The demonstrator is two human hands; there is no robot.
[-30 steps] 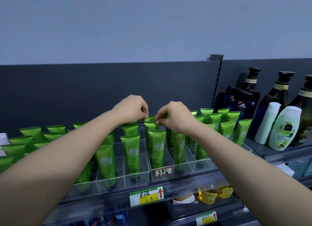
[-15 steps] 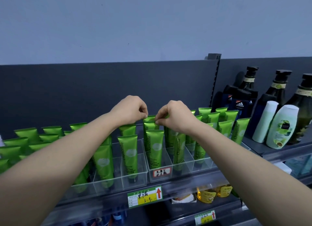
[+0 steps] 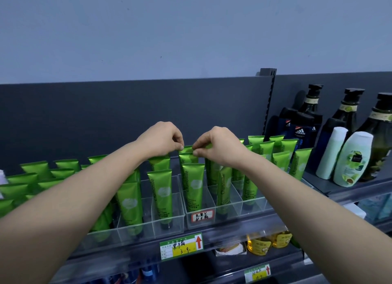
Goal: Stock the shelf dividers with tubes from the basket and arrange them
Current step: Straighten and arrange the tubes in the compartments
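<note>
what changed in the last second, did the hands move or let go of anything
Nothing visibly changed. The left hand and right hand pinch the top edge of the same rear green tube as before, and the other tubes stand as they were.

"Chamomile" runs vertically up the green plastic tubes [image 3: 159, 190]. White "adidas" logo on dark blue bottle [image 3: 300, 135]. Green-and-yellow shelf-edge price tag [image 3: 181, 246]: handwritten characters, "3.9", red up arrow. Red-bordered white sticker [image 3: 201, 217] on clear plastic divider [image 3: 252, 205]: handwritten Chinese characters. Lower-shelf price tag [image 3: 257, 272]: red arrow, writing blurred.
</note>
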